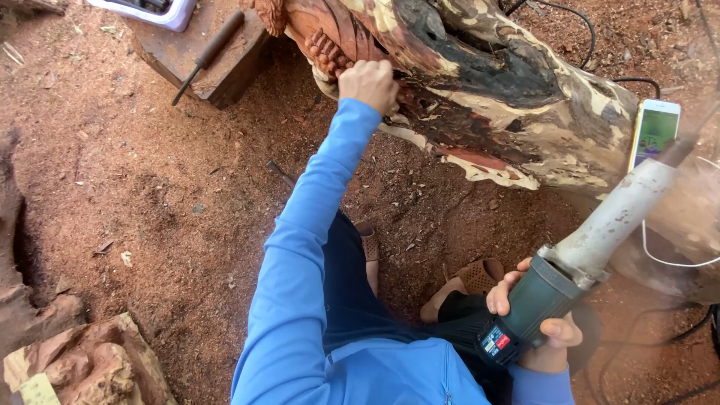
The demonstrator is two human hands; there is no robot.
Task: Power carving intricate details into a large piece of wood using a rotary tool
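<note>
An outdoor woodcarving yard: sawdust-covered ground (pixel 150 187), a half-carved log (pixel 480 82), a chisel (pixel 206 56) on a block.

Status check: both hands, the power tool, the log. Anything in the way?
Left hand fisted against the big carved reddish log. Right hand gripping the grey-green handheld power tool, lifted clear of the wood. White smartphone leans by the log; cables nearby.

Blue long sleeves, dark trousers, brown sandals.
Clad in a smooth bright-blue top with a zip at the chest; left sleeve (pixel 315 225) reaching the wrist, creased along its length, right cuff (pixel 541 386) barely showing. Bare left hand (pixel 367 82) and right hand (pixel 536 330). Navy trousers (pixel 352 285); woven-strap sandals (pixel 480 276).
</note>
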